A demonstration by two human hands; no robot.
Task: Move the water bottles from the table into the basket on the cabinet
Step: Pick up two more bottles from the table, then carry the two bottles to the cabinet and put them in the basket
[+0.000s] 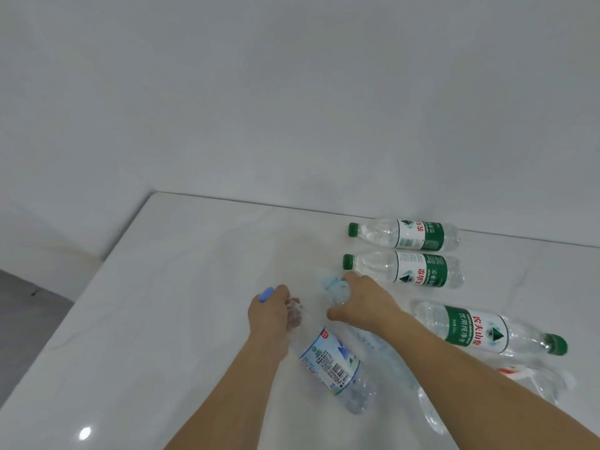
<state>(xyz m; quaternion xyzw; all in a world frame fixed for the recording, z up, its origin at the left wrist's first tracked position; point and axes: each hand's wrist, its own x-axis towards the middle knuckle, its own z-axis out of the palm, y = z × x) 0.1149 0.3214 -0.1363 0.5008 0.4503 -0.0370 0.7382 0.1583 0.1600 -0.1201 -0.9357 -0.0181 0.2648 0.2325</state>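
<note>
Glossy white table (156, 319), bare toward left edge. Left hand (271, 308) curled round neck of clear plastic bottle with blue cap and pale-blue label (331, 362), lying flat. Right hand (363, 302) gripping neck of second clear blue-capped bottle (337, 289). Beyond, three green-labelled, green-capped bottles (418, 271) lying sideways near the wall.

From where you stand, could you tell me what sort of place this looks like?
Probably a plain indoor room, perhaps a home or test room: a glossy white table against a bare white wall, with grey floor and green-capped water bottles.
</note>
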